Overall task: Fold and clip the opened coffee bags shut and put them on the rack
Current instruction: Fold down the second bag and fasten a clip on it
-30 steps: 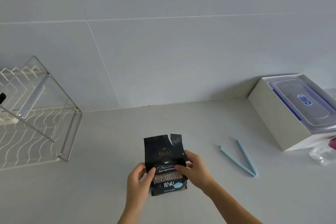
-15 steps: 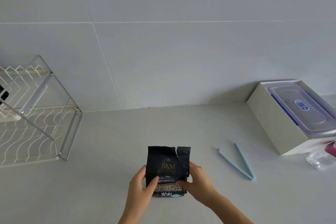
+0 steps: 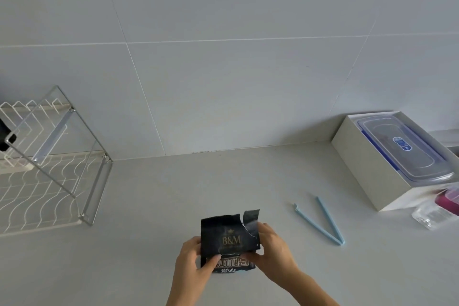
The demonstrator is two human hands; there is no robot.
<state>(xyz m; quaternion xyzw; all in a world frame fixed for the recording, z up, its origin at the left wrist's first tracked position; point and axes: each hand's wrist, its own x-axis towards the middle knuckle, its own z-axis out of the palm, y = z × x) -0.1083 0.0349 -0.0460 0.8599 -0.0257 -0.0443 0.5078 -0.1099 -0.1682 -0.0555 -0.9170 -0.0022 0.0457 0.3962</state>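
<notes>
Coffee bag [image 3: 229,238] upright, torn top up

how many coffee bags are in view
1 for certain: the black coffee bag at bottom centre, gripped by the left hand and right hand. A dark shape on the rack at the left edge may be another; it is cut off.

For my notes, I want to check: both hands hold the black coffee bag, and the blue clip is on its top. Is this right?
No. The head view shows the blue clip lying open on the counter, right of the coffee bag, not on its top. The left hand and right hand do hold the bag.
</notes>
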